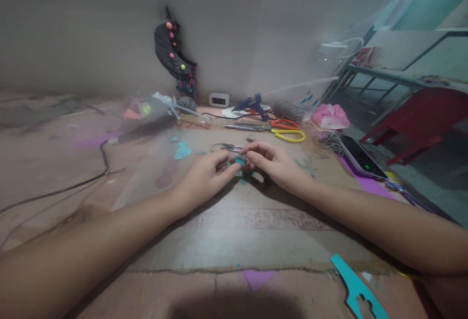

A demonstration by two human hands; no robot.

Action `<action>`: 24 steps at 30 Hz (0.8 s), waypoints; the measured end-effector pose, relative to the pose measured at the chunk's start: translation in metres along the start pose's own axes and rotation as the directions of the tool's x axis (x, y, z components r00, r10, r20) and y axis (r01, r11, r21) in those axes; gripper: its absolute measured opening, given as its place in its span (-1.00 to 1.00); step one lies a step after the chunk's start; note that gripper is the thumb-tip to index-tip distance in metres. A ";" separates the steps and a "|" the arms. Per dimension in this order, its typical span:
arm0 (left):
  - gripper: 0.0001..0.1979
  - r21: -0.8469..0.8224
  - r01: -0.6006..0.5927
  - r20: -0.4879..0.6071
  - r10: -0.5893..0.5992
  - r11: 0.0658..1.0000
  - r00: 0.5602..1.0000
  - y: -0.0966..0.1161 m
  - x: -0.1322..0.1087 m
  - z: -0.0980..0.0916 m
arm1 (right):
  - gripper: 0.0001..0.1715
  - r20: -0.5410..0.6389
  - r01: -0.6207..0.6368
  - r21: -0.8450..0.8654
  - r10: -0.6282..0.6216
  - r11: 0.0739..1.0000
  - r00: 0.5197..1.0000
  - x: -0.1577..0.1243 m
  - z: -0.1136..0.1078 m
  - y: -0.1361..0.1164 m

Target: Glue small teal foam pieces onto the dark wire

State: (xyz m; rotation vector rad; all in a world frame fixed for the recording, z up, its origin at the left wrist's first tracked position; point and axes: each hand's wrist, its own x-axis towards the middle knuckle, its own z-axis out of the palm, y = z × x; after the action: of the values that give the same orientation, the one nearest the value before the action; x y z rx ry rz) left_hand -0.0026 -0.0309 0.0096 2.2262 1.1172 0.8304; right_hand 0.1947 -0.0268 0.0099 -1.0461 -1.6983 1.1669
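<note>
Both of my hands meet over a sheet of cardboard [234, 231] on the floor. My left hand [204, 175] and my right hand [274, 160] pinch a small teal piece [240, 162] between their fingertips, with a dark bit under it that I cannot make out. A small pair of grey scissors [224, 148] lies just beyond the fingers. Teal scraps [182, 151] lie further left on the cardboard.
Yellow-handled scissors [290, 135], orange-handled scissors [281, 124], a blue glue gun [252, 104] and grey yarn [288, 110] lie near the wall. A phone [360, 157] rests at right, a red chair [417, 119] beyond. A cut teal sheet [356, 289] lies bottom right. A black cable [73, 182] runs left.
</note>
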 end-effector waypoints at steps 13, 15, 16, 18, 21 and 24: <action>-0.73 -0.051 0.036 -0.056 -0.039 0.998 0.998 -0.003 -0.003 0.000 | -0.76 -0.010 -0.061 0.039 0.061 0.997 0.998 -0.001 0.004 -0.002; -0.71 -0.042 0.036 -0.072 -0.039 0.998 0.997 -0.003 -0.004 -0.001 | -0.76 -0.019 -0.061 0.047 0.062 0.997 0.998 0.000 0.004 -0.002; -0.70 -0.022 0.032 -0.072 -0.034 0.999 0.997 -0.003 -0.004 -0.001 | -0.76 -0.023 -0.060 0.049 0.061 0.997 0.998 0.001 0.004 -0.001; -0.70 0.020 0.015 -0.054 -0.014 1.000 0.998 -0.002 -0.003 -0.001 | -0.76 -0.024 -0.058 0.054 0.059 0.997 0.998 0.001 0.004 -0.001; -0.69 0.064 -0.005 -0.022 0.006 0.998 1.000 -0.001 -0.002 0.000 | -0.76 -0.016 -0.054 0.060 0.055 0.997 0.998 0.001 0.004 -0.002; -0.70 0.080 -0.017 0.000 0.017 0.997 1.000 0.000 -0.001 0.000 | -0.76 -0.013 -0.054 0.057 0.054 0.997 0.998 0.001 0.004 -0.003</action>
State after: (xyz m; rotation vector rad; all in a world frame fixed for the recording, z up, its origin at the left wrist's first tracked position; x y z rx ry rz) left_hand -0.0029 -0.0323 0.0095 2.3042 1.1516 0.8062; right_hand 0.1899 -0.0282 0.0115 -1.0692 -1.6255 1.2315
